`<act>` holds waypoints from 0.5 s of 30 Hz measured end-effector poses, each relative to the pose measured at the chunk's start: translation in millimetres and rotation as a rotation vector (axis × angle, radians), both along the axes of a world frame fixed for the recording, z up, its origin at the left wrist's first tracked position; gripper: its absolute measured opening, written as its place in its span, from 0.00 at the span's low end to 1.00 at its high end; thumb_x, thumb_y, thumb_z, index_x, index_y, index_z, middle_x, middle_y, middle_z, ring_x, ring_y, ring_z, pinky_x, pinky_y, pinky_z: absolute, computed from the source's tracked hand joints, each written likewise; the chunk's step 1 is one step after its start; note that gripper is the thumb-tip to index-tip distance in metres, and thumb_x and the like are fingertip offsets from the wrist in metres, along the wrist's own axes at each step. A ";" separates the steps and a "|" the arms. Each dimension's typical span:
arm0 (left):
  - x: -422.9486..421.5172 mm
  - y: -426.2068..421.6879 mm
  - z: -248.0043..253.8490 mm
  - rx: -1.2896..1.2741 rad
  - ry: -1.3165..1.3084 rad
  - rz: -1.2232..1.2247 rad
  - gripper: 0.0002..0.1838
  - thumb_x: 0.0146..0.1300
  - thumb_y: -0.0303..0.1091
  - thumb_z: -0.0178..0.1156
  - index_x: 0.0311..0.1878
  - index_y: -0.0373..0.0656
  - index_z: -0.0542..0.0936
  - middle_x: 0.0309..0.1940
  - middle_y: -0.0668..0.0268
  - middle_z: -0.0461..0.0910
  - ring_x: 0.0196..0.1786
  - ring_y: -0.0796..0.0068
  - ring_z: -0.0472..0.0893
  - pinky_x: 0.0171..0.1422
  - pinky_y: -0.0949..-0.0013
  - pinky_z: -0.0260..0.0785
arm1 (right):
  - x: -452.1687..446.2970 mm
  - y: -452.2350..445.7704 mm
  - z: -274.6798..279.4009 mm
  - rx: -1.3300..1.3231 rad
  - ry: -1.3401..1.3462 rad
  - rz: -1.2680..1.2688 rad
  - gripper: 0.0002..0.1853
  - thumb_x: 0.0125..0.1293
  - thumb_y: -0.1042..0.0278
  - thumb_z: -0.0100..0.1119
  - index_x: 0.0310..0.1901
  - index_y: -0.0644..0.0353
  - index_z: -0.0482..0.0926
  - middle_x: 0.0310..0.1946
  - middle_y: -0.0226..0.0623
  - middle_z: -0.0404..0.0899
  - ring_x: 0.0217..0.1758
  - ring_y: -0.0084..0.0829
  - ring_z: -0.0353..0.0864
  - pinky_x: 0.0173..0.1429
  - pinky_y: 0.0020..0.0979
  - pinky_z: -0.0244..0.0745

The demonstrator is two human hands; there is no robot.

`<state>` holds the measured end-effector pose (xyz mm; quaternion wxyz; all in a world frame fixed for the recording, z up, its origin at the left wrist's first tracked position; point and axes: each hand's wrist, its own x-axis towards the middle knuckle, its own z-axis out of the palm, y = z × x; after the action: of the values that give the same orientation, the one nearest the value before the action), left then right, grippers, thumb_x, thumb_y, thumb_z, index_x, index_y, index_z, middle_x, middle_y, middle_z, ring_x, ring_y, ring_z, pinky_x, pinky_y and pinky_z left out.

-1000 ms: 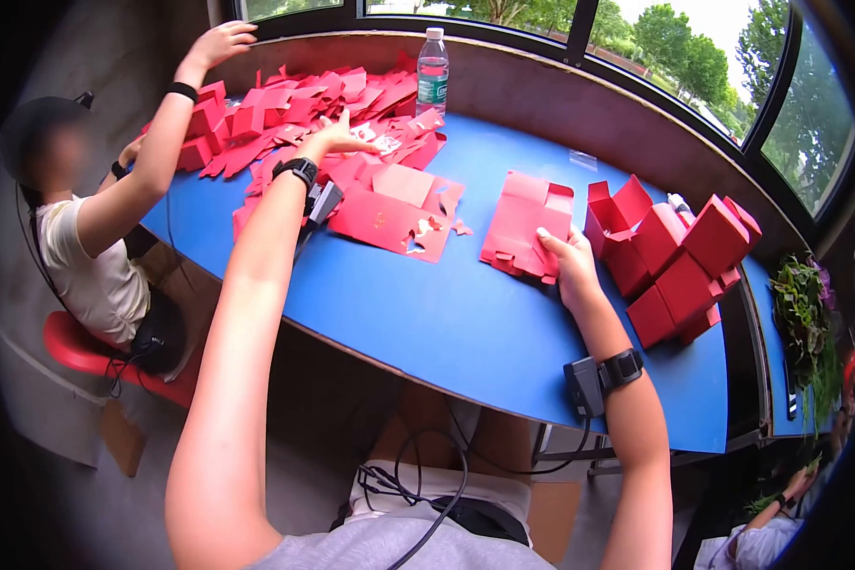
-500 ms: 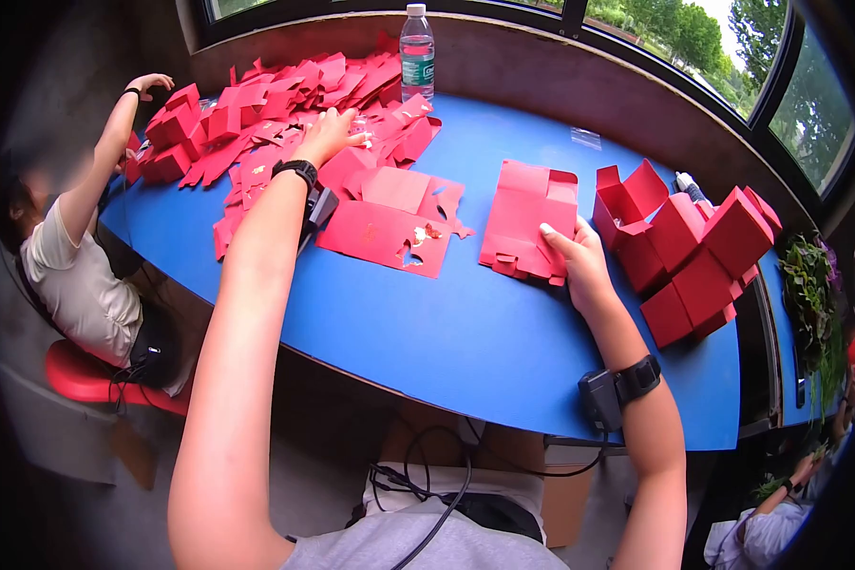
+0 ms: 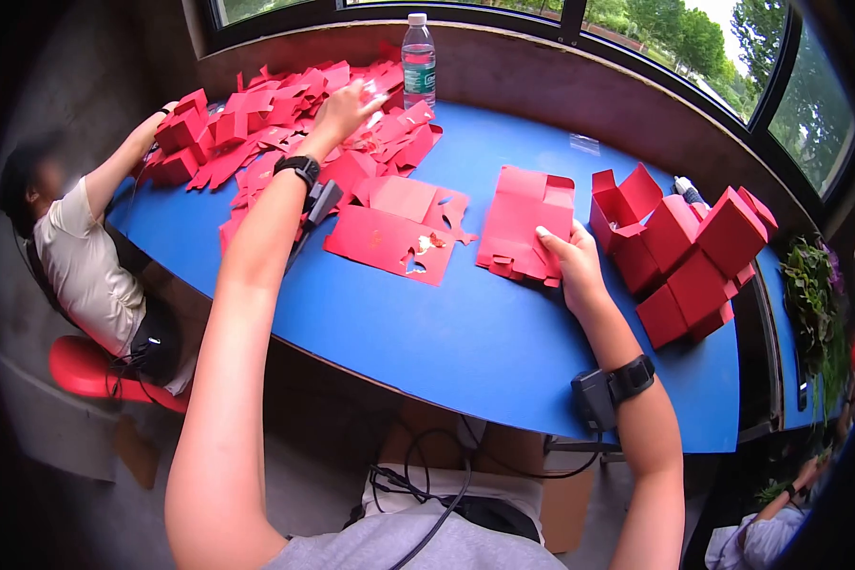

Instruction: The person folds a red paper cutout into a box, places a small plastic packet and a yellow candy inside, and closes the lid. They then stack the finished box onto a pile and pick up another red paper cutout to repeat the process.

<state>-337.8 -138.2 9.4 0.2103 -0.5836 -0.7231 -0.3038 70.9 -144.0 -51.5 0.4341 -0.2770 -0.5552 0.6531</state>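
My right hand (image 3: 575, 261) grips the lower right edge of a flat red folded card (image 3: 522, 218), thumb on top. My left hand (image 3: 342, 114) reaches over the heap of red card pieces (image 3: 285, 119); its fingers are bent around or against a small whitish-red piece, too blurred to tell whether it is held. Between the hands lies a flat red card with cut-outs (image 3: 385, 242), touched by neither hand. Assembled red boxes (image 3: 684, 256) are stacked to the right of my right hand.
A water bottle (image 3: 418, 62) stands behind the heap on the blue table (image 3: 427, 342). A co-worker (image 3: 90, 256) sits at the left, one arm stretched toward the heap. A white-tipped tube (image 3: 686, 188) lies behind the boxes. Another person's arm shows at the lower right.
My left hand has moved from the middle of the heap up and away from me, toward the bottle. The co-worker's raised arm has come down to the heap. My right hand keeps the card.
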 end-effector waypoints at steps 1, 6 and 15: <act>24.4 1.2 14.3 -0.034 -0.110 -0.159 0.25 0.57 0.54 0.58 0.41 0.39 0.73 0.30 0.53 0.81 0.36 0.54 0.81 0.39 0.58 0.73 | -0.2 2.0 -2.8 -0.006 0.035 -0.020 0.15 0.61 0.75 0.57 0.48 0.69 0.70 0.43 0.41 0.77 0.44 0.26 0.79 0.49 0.27 0.75; 159.4 18.6 7.4 -0.363 -0.143 -0.506 0.26 0.56 0.57 0.59 0.39 0.39 0.76 0.31 0.54 0.81 0.38 0.55 0.81 0.43 0.61 0.72 | 2.1 6.4 -3.8 -0.005 0.108 -0.270 0.12 0.61 0.76 0.54 0.45 0.69 0.70 0.40 0.40 0.77 0.39 0.25 0.79 0.44 0.26 0.77; 95.5 7.0 26.1 -0.320 -0.062 0.475 0.30 0.58 0.58 0.53 0.58 0.50 0.70 0.56 0.51 0.66 0.59 0.50 0.69 0.59 0.44 0.61 | 3.0 12.0 -11.4 0.008 0.024 -0.255 0.12 0.62 0.75 0.53 0.47 0.69 0.70 0.40 0.40 0.77 0.40 0.25 0.79 0.44 0.25 0.75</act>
<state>-242.3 -131.2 35.5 0.1586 -0.4139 -0.8844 -0.1460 73.9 -131.9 -62.9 0.5215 -0.3355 -0.5129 0.5936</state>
